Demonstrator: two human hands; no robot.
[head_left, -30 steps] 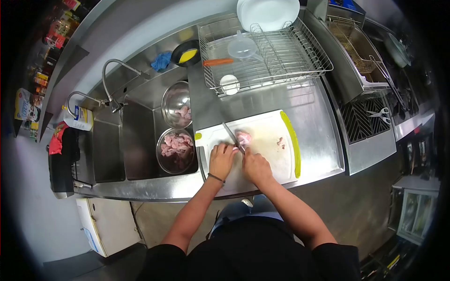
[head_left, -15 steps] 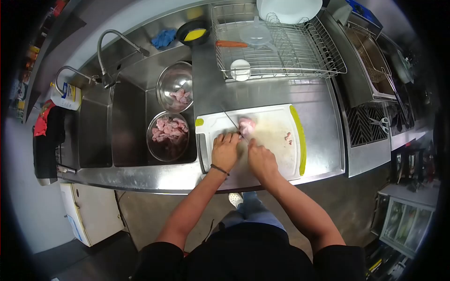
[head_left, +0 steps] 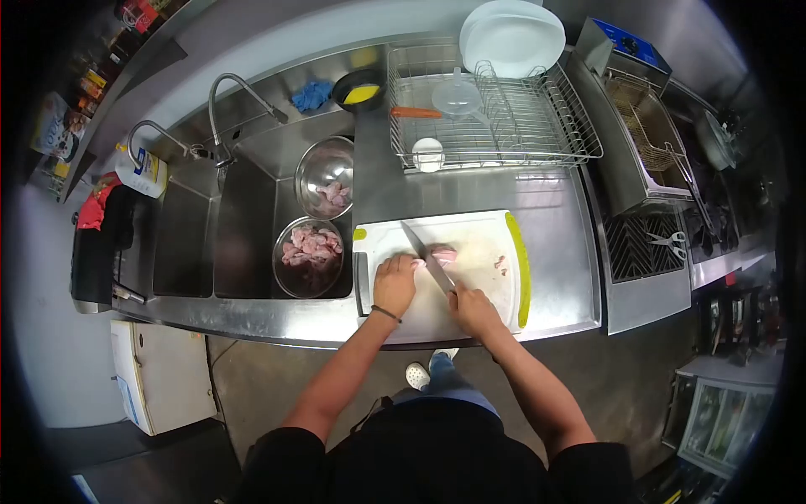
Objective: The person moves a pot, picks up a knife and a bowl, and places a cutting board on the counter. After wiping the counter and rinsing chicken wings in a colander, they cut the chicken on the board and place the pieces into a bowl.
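On the white cutting board with green ends lies a piece of raw chicken. My right hand is closed around the handle of a knife, whose broad blade lies across the chicken and points up and left. My left hand rests on the board left of the blade, fingertips at the chicken's near-left end; a bit of pink meat shows by them. Whether those fingers pinch the meat is partly hidden. Small meat scraps sit on the board's right side.
Left of the board, a steel bowl of chicken pieces and another steel bowl stand in the sink. Behind is a wire dish rack with a strainer and white plates. Scissors lie at right.
The knife blade has turned so its broad side shows, and my right hand has shifted right and toward me. My left hand stays by the chicken. The whole view has shifted slightly.
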